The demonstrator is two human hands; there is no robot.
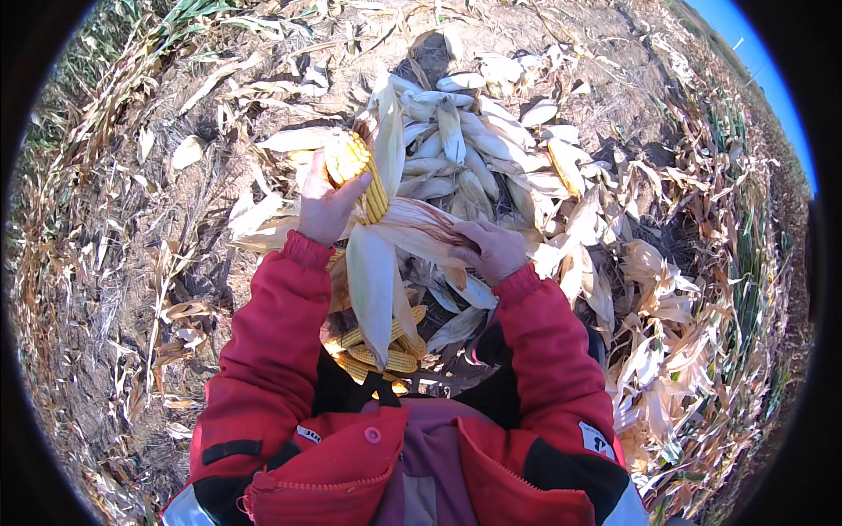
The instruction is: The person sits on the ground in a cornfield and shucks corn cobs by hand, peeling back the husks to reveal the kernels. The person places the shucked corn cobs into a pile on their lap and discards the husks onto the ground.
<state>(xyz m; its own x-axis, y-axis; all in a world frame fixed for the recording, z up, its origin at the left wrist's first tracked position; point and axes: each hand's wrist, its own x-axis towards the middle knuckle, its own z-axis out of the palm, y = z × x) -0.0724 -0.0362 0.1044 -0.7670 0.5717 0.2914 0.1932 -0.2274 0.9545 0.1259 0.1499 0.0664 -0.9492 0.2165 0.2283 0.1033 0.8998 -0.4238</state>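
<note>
My left hand (331, 200) grips a yellow ear of corn (375, 197) by its bare kernels. Peeled husk leaves (371, 283) spread out from the base of that ear, one hanging down towards my lap. Between the thumb and fingers of my right hand (490, 248) is the end of a pale husk leaf with brown silk (421, 227), stretched sideways from the ear. Below, between my legs, several husked yellow cobs (388, 352) lie in a heap, partly hidden by the hanging leaf.
Ahead lies a pile of corn ears still in pale husks (454, 138). Loose dry husks (664, 368) are heaped along the right. Dry stalks and leaf litter (131, 276) cover the ground at left. A partly bared ear (564, 167) rests at the pile's right edge.
</note>
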